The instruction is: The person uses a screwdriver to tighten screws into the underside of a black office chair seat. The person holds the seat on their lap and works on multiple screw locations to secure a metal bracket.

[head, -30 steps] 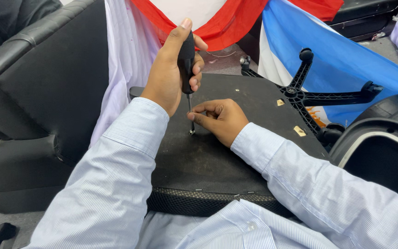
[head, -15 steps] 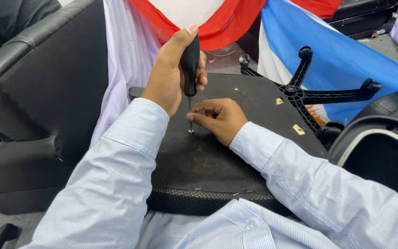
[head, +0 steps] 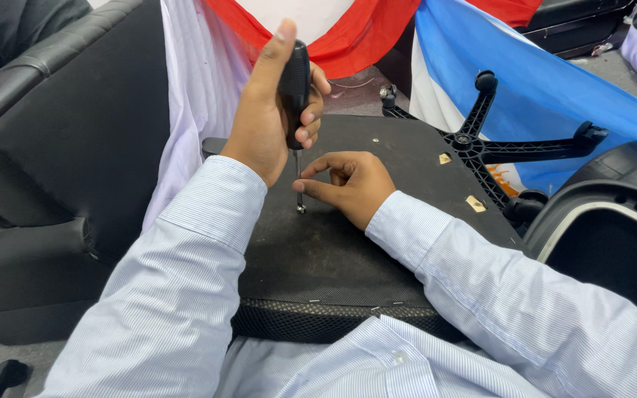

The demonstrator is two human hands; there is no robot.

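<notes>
My left grip (head: 270,121) is clamped around the black screwdriver (head: 294,81), held upright mid-panel on the upturned seat base (head: 348,250), while my right grip (head: 352,184) pinches its shaft to steady the tip on the screw (head: 301,209).

Screwdriver (head: 294,88): black handle, slim metal shaft, upright. Tip meets a small screw (head: 301,209), apparently silver, on the black underside of a seat (head: 348,250).

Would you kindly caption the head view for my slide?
Left hand drives a screwdriver into the upturned seat; right hand steadies it.
</notes>
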